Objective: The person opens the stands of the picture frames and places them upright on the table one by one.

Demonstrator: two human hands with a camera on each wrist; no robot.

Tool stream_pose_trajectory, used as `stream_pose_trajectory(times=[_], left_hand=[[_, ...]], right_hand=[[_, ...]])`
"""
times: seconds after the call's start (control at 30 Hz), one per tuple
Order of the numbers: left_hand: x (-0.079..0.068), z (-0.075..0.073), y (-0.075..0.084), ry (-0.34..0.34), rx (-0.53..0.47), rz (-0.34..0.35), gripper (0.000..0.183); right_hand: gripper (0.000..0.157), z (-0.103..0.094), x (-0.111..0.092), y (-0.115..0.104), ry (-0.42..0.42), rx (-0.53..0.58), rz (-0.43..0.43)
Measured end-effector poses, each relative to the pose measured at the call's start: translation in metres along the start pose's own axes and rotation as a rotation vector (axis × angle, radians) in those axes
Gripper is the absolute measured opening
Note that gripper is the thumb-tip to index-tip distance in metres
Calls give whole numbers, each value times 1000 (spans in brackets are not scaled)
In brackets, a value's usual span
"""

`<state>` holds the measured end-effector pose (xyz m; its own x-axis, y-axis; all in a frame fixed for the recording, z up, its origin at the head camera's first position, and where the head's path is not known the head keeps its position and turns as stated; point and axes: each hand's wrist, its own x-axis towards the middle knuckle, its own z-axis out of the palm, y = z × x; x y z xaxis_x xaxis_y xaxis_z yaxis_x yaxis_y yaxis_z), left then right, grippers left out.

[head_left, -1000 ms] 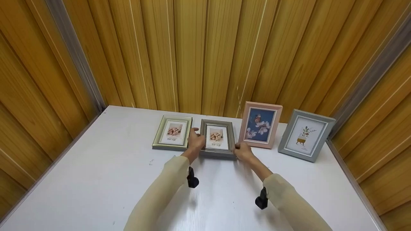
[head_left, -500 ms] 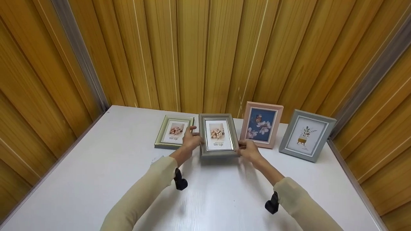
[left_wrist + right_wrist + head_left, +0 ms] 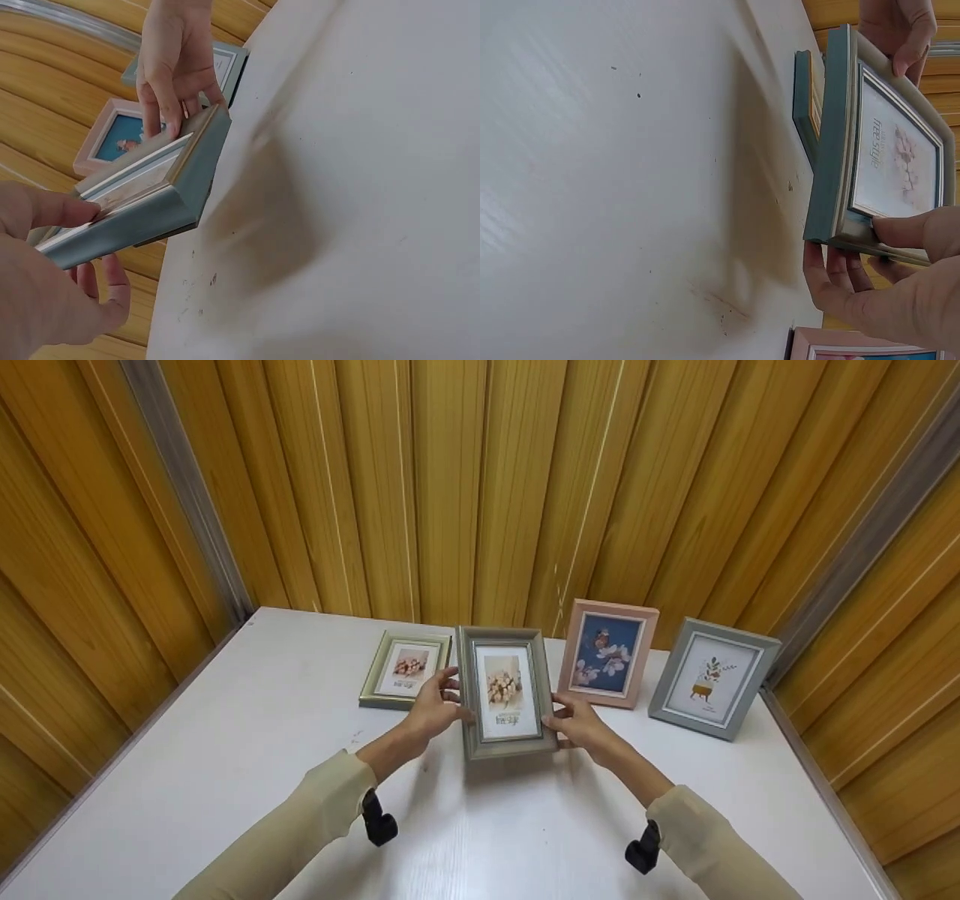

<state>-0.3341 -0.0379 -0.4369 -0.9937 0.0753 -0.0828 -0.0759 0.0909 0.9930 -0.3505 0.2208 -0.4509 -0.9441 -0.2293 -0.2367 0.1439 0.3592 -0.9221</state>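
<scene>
Both hands have a grip on the gray-brown photo frame (image 3: pixel 505 694), which is held up off the tabletop (image 3: pixel 300 697), between its back edge and the person. The left hand (image 3: pixel 427 714) grasps the frame's left side and the right hand (image 3: pixel 586 725) its lower right side — in the wrist views, each thumb presses on the front border while fingers reach round behind. The frame is tilted, its front facing up toward the person, with a picture of flowers (image 3: pixel 504 686) behind the glass. Its shadow (image 3: pixel 262 225) falls on the tabletop below, apart from the frame.

Just beside the left hand, a green-gold frame (image 3: pixel 406 667) lies flat near the back edge. Beyond the right hand, a pink frame (image 3: pixel 609 652) stands near the same edge, leaning back slightly, with white blossoms on blue. A gray frame (image 3: pixel 715 679) showing a potted plant stands toward the back right corner. Behind the back edge rises a wood-look wall (image 3: pixel 442 495). Pale sleeves (image 3: pixel 277 832) cover the forearms, and a small black camera (image 3: pixel 379 819) hangs at each wrist.
</scene>
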Motion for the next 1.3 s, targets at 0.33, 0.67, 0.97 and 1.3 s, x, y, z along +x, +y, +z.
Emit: stream_pose_trajectory(times=[0.33, 0.67, 0.97, 1.3], left_hand=[[-24, 6, 25, -68, 194, 169, 78], [-27, 17, 36, -187, 167, 285, 44], [-23, 23, 34, -433, 112, 210, 74], [-23, 31, 34, -548, 118, 241, 85]], right_hand=[[60, 2, -2, 8, -90, 154, 80], [55, 7, -6, 13, -171, 261, 73], [60, 6, -10, 17, -276, 398, 113], [56, 5, -14, 16, -340, 451, 179]])
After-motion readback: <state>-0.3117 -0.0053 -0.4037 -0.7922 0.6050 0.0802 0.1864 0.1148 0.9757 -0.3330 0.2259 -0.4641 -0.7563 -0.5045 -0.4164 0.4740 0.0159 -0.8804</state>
